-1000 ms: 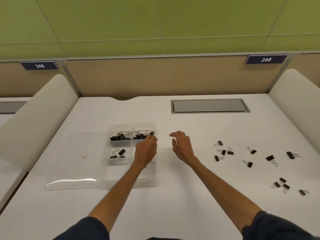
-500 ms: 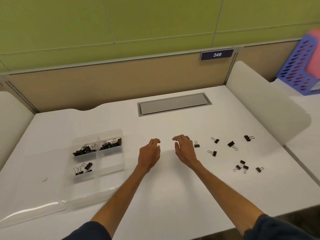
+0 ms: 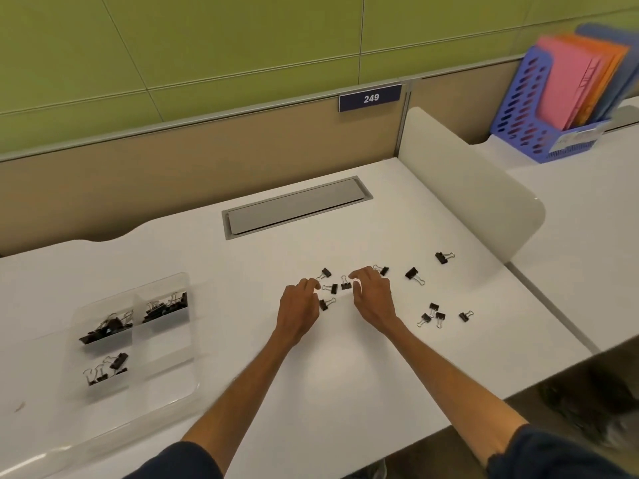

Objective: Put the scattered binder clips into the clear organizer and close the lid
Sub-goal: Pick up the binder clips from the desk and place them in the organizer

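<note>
Several small black binder clips (image 3: 333,288) lie scattered on the white desk (image 3: 345,368), right of centre. My left hand (image 3: 299,304) hovers at the left of this group, fingers loosely curved, holding nothing. My right hand (image 3: 371,295) hovers at its right, fingertips close to one clip (image 3: 345,284). More clips lie further right (image 3: 434,314). The clear organizer (image 3: 162,350) stands at the left with its lid (image 3: 41,440) folded open toward the front left. Three of its compartments hold black clips (image 3: 166,307).
A grey cable hatch (image 3: 297,209) is set into the desk behind the clips. A white divider panel (image 3: 466,188) bounds the desk on the right. Beyond it stands a blue file holder (image 3: 560,98) with coloured folders. The desk's front edge runs close at lower right.
My left hand let go of a clip at the organizer and both hands moved right to the scattered clips. The view swung right, so the organizer now sits far left.
</note>
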The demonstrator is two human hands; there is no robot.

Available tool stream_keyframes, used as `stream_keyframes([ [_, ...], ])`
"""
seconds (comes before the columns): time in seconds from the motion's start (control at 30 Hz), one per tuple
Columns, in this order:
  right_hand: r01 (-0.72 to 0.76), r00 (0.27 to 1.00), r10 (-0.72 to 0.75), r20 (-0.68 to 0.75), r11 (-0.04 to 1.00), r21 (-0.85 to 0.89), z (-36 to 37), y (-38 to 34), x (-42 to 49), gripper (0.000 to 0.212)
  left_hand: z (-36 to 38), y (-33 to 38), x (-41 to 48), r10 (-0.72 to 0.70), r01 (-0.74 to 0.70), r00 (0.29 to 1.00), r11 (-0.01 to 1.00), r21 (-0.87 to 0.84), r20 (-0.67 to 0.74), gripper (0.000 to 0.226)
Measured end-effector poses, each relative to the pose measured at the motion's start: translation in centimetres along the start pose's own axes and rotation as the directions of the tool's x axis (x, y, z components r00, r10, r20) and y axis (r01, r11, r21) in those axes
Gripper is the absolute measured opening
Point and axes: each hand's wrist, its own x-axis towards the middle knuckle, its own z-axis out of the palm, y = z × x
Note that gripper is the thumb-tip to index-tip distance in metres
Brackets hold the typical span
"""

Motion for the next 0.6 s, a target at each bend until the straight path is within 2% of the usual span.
stream_keyframes([
  [0.13,-0.109,0.991,0.103,-0.085,0.992,-0.060,-1.2,2.6,-0.1,0.021,1.8,1.5,1.3,0.037,-0.038,0.999,0.999,0.003,0.016,0.026],
  [0.43,-0.256,0.965,0.246,-0.092,0.958,-0.127,-3.7,9.1,0.2,0.022,4.9,6.2,4.4,0.097,-0.090,0.991,0.993,-0.075,0.089,0.018],
  [0.6,-0.345,0.937,0.326,-0.122,0.918,-0.196,-5.5,13.0,0.9,0.023,6.9,9.3,6.6,0.131,-0.118,0.981,0.988,-0.098,0.140,0.023],
])
